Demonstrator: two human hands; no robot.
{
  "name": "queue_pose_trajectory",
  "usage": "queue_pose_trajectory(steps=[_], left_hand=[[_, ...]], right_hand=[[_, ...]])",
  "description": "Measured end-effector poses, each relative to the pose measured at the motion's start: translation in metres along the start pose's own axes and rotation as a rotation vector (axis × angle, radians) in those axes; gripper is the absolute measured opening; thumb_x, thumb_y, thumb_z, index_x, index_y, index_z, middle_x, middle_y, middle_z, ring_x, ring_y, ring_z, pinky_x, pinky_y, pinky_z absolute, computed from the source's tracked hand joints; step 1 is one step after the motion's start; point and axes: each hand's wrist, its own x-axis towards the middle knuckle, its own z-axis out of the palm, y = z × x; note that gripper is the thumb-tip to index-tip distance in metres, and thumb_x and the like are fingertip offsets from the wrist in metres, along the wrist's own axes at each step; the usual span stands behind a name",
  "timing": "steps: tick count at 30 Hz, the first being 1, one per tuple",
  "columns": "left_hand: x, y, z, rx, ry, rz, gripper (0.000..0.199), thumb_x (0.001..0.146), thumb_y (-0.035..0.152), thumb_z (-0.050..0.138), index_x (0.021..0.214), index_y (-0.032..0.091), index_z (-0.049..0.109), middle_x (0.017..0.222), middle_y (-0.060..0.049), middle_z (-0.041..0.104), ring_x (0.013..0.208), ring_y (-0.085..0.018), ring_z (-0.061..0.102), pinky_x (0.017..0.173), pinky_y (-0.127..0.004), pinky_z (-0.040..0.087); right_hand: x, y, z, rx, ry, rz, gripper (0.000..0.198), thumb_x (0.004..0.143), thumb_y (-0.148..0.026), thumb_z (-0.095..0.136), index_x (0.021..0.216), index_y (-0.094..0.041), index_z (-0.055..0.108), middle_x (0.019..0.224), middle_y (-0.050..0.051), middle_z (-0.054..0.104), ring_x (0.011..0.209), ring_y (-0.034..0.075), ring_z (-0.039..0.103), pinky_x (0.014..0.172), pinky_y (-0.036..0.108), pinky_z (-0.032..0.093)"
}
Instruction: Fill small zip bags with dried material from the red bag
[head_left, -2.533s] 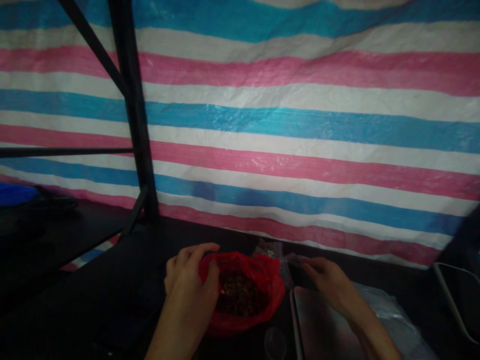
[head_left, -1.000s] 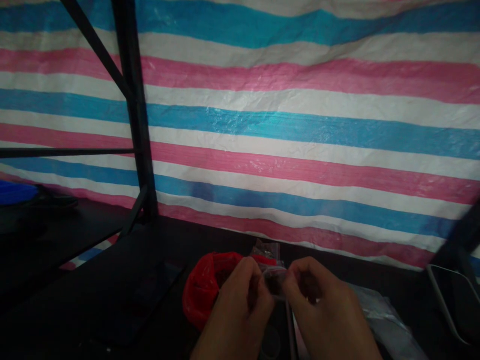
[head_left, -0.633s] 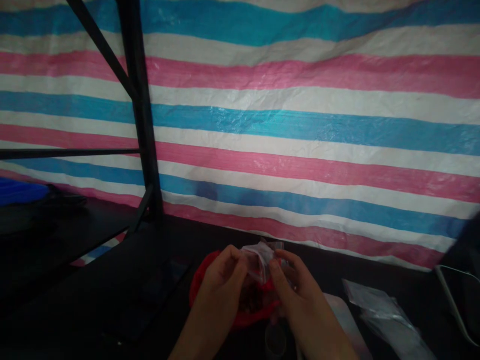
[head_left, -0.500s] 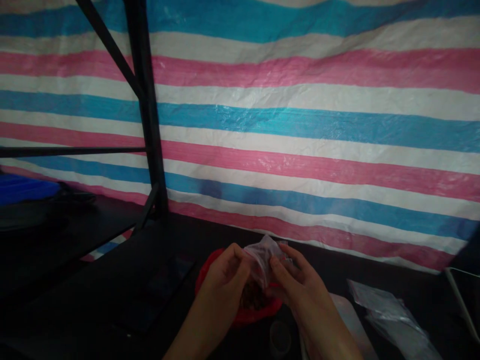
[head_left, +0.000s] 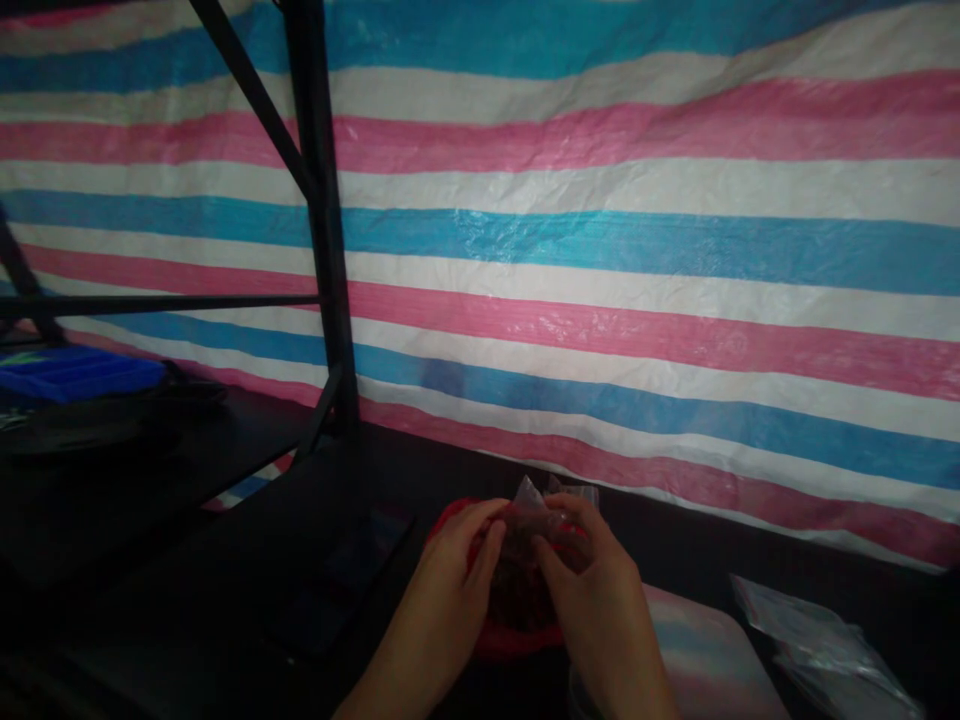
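Note:
A small clear plastic bag [head_left: 529, 497] is held up between my two hands, above a red bowl [head_left: 517, 642]. My left hand [head_left: 457, 565] has thumb and fingers closed on the bag's left side. On its right side, the fingers of my right hand [head_left: 596, 560] pinch it. Small dark brown pieces [head_left: 517, 590] lie in the bowl below, too dim to name. Behind my right fingers shows the edge of another clear bag [head_left: 585, 493]. My hands hide much of the bowl and of the bag's lower part.
Several flat clear bags [head_left: 825, 635] lie at the right on the black table [head_left: 420, 455], by a pale, shiny flat item [head_left: 709, 645]. A dark flat object [head_left: 345, 580] lies left. A black metal post [head_left: 330, 230] rises before the striped sheet [head_left: 637, 240]; a blue tray [head_left: 82, 372] stands far left.
My hands have come closer together and lower over the bowl, and less of the bag shows. The whole view has shifted, with things appearing farther right.

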Motion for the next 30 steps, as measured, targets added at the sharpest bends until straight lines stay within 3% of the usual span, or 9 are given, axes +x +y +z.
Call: queue_pose_trajectory(steps=[8, 17, 20, 23, 26, 30], left_hand=[[0.003, 0.010, 0.002, -0.122, 0.001, -0.012, 0.033, 0.095, 0.034, 0.055, 0.119, 0.022, 0.075, 0.126, -0.011, 0.078, 0.114, -0.026, 0.073, 0.102, -0.040, 0.056], [0.005, 0.006, 0.001, -0.126, 0.031, 0.000, 0.020, 0.092, 0.031, 0.059, 0.099, 0.022, 0.076, 0.105, -0.006, 0.079, 0.100, -0.022, 0.074, 0.090, -0.033, 0.056], [0.005, 0.004, 0.000, -0.132, 0.038, -0.006, 0.021, 0.091, 0.031, 0.060, 0.104, 0.022, 0.075, 0.106, -0.006, 0.079, 0.099, -0.023, 0.075, 0.090, -0.035, 0.056], [0.005, 0.003, -0.001, -0.162, -0.033, -0.013, 0.028, 0.090, 0.028, 0.060, 0.114, 0.021, 0.074, 0.113, -0.009, 0.080, 0.102, -0.025, 0.076, 0.094, -0.038, 0.056], [0.005, 0.004, -0.003, -0.140, -0.115, -0.027, 0.025, 0.092, 0.029, 0.058, 0.107, 0.021, 0.077, 0.111, -0.010, 0.082, 0.101, -0.026, 0.077, 0.092, -0.038, 0.057], [0.006, 0.004, -0.004, -0.080, 0.016, -0.025, 0.024, 0.091, 0.029, 0.059, 0.104, 0.022, 0.078, 0.111, -0.008, 0.082, 0.104, -0.026, 0.076, 0.096, -0.038, 0.055]], right_hand=[[0.004, -0.016, -0.001, -0.057, -0.008, -0.054, 0.043, 0.081, -0.044, 0.067, 0.116, -0.022, 0.075, 0.104, 0.012, 0.083, 0.093, 0.032, 0.081, 0.082, 0.046, 0.065], [0.002, -0.013, -0.005, -0.088, 0.016, -0.075, 0.039, 0.082, -0.041, 0.068, 0.116, -0.024, 0.078, 0.116, 0.012, 0.083, 0.106, 0.033, 0.080, 0.095, 0.049, 0.063], [0.000, -0.011, -0.005, -0.053, 0.007, -0.074, 0.039, 0.083, -0.040, 0.067, 0.117, -0.024, 0.078, 0.115, 0.012, 0.083, 0.105, 0.032, 0.080, 0.095, 0.049, 0.064], [-0.002, -0.011, -0.005, -0.030, 0.013, -0.064, 0.038, 0.084, -0.040, 0.067, 0.116, -0.023, 0.078, 0.114, 0.012, 0.083, 0.105, 0.032, 0.080, 0.094, 0.047, 0.064], [-0.003, -0.010, -0.004, -0.008, 0.008, -0.071, 0.040, 0.085, -0.040, 0.068, 0.120, -0.023, 0.077, 0.118, 0.012, 0.082, 0.106, 0.032, 0.080, 0.093, 0.047, 0.065], [-0.001, -0.007, -0.004, 0.011, 0.017, -0.099, 0.046, 0.083, -0.036, 0.071, 0.127, -0.023, 0.074, 0.119, 0.012, 0.082, 0.105, 0.031, 0.080, 0.092, 0.047, 0.065]])
